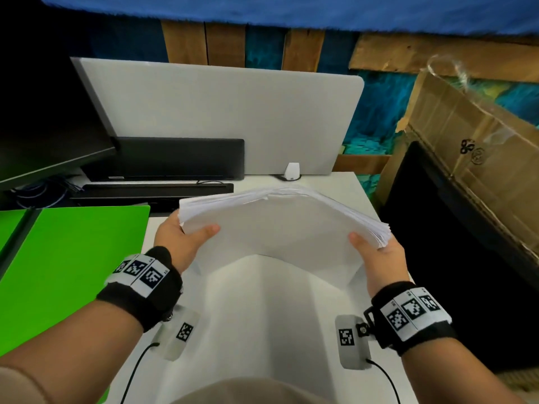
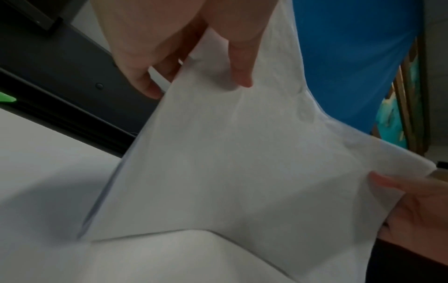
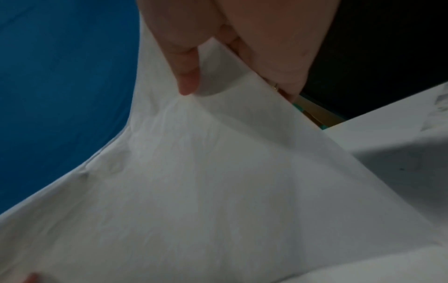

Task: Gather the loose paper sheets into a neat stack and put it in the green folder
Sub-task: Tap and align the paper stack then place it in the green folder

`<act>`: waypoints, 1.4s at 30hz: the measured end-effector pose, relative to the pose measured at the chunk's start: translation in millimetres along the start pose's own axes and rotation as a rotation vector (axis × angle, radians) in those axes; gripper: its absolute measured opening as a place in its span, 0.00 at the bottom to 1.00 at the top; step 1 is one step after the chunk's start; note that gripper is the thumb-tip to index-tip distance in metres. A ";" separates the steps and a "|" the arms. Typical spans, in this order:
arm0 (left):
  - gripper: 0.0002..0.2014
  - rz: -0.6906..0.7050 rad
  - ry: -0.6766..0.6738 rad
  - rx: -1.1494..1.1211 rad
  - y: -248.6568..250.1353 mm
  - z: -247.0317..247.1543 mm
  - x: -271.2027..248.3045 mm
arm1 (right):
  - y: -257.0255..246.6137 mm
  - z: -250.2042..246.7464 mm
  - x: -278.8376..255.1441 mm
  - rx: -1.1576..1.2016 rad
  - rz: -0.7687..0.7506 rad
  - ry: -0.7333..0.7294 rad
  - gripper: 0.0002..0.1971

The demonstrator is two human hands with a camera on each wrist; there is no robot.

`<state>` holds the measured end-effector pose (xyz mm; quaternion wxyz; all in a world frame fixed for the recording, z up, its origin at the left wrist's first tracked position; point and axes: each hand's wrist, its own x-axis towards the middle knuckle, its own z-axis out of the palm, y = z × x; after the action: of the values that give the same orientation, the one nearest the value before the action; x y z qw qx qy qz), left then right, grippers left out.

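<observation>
I hold a thick stack of white paper sheets point(image 1: 280, 225) upright on its lower edge above the white desk point(image 1: 262, 330); its far edges are fanned and uneven. My left hand point(image 1: 186, 237) grips the stack's left side, thumb on the near face. My right hand point(image 1: 376, 252) grips the right side the same way. The wrist views show the paper point(image 2: 242, 162) point(image 3: 206, 181) bowing between thumb and fingers of the left hand point(image 2: 194, 72) and the right hand point(image 3: 230, 76). The green folder point(image 1: 73, 263) lies flat and shut at the left of the desk.
A black monitor point(image 1: 43, 126) stands at the back left, with a black keyboard point(image 1: 157, 191) behind the stack. A white divider panel point(image 1: 227, 118) closes the desk's back. A cardboard box point(image 1: 472, 147) and a dark object point(image 1: 455, 243) stand off the right edge.
</observation>
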<state>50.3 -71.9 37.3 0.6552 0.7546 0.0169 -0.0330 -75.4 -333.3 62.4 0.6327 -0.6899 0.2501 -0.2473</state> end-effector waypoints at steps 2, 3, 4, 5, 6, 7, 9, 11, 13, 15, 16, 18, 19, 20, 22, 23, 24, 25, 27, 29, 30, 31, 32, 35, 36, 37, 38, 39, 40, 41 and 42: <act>0.18 0.062 -0.019 -0.098 6.1 0.1 0.7 | -2.4 0.4 3.4 0.022 0.006 0.002 0.11; 0.15 0.087 -0.026 -0.158 9.5 1.2 0.7 | -2.1 0.8 5.6 0.034 0.013 0.011 0.10; 0.10 0.099 -0.021 -0.203 14.6 2.6 -0.4 | -3.6 2.3 6.6 0.051 0.019 0.018 0.07; 0.07 0.098 -0.002 -0.231 18.6 4.2 0.1 | -5.8 4.8 6.8 0.066 0.019 0.033 0.05; 0.05 0.086 0.028 -0.248 22.2 5.8 1.0 | -8.3 6.9 6.8 0.073 0.011 0.055 0.05; 0.06 0.061 0.064 -0.247 22.8 6.7 4.1 | -8.6 8.8 8.4 0.090 0.014 0.088 0.08; 0.10 0.013 0.125 -0.234 24.2 8.6 9.4 | -13.3 11.0 12.3 0.142 0.064 0.164 0.13; 0.12 -0.014 0.152 -0.233 25.1 10.2 13.0 | -19.1 12.5 15.9 0.130 0.113 0.216 0.15; 0.12 -0.002 0.164 -0.234 27.8 11.0 16.2 | -22.4 12.9 19.8 0.100 0.134 0.232 0.16; 0.10 0.011 0.167 -0.256 31.2 10.2 20.1 | -26.6 12.9 21.2 0.121 0.175 0.249 0.15; 0.08 0.009 0.162 -0.262 32.9 9.6 21.8 | -28.5 12.6 21.1 0.124 0.188 0.241 0.15; 0.08 0.008 0.148 -0.242 34.6 9.1 24.2 | -31.5 14.3 21.1 0.110 0.198 0.238 0.15; 0.09 0.011 0.145 -0.238 34.6 8.7 25.0 | -30.6 13.3 22.1 0.099 0.190 0.238 0.15; 0.09 0.009 0.141 -0.236 34.8 8.3 25.1 | -30.8 13.3 22.9 0.090 0.185 0.246 0.15; 0.09 0.002 0.120 -0.252 34.3 6.9 25.7 | -29.5 12.1 24.2 0.074 0.184 0.236 0.14; 0.08 -0.001 0.098 -0.267 33.8 6.0 25.3 | -29.8 12.5 24.3 0.075 0.185 0.229 0.14; 0.08 -0.006 0.072 -0.278 33.6 5.2 24.5 | -30.1 12.3 24.0 0.084 0.191 0.217 0.13; 0.09 -0.009 0.044 -0.286 32.3 4.9 24.1 | -30.4 11.7 23.4 0.093 0.195 0.207 0.13; 0.11 -0.006 0.009 -0.304 29.5 5.5 23.0 | -32.1 12.1 19.8 0.087 0.174 0.195 0.11; 0.12 -0.004 0.011 -0.327 26.9 6.4 23.6 | -28.7 11.7 19.8 0.086 0.138 0.187 0.11; 0.11 -0.008 0.018 -0.339 26.7 6.7 23.8 | -28.3 12.5 19.8 0.085 0.144 0.193 0.10; 0.10 -0.014 0.029 -0.348 26.6 6.9 24.3 | -28.0 12.4 20.1 0.095 0.155 0.201 0.10; 0.10 -0.021 0.039 -0.351 26.4 7.1 25.0 | -25.9 11.8 21.8 0.108 0.155 0.205 0.10; 0.07 -0.028 0.062 -0.338 25.4 8.4 26.3 | -25.1 10.5 24.7 0.149 0.127 0.175 0.10; 0.07 -0.026 0.061 -0.338 25.8 8.4 26.0 | -23.3 8.5 25.0 0.161 0.115 0.159 0.10; 0.06 -0.020 0.043 -0.346 26.4 8.4 25.3 | -21.1 6.6 25.1 0.163 0.103 0.130 0.10; 0.07 -0.008 0.019 -0.356 25.6 7.5 25.1 | -18.1 4.9 26.2 0.166 0.083 0.081 0.10; 0.09 0.014 -0.021 -0.370 24.0 6.6 24.4 | -15.0 2.1 26.7 0.175 0.049 0.009 0.12; 0.15 0.042 -0.067 -0.371 21.7 5.2 23.7 | -9.3 -2.3 28.7 0.189 0.008 -0.075 0.18; 0.24 0.071 -0.103 -0.362 16.7 3.7 24.7 | -3.5 -7.3 31.0 0.189 -0.006 -0.141 0.26; 0.33 0.085 -0.130 -0.339 12.7 3.0 24.7 | 0.9 -10.4 32.3 0.184 0.009 -0.185 0.34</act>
<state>75.8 -77.1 47.6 0.7734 0.6298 -0.0519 -0.0506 -58.0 -362.4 63.1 0.7149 -0.6475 0.1700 -0.2019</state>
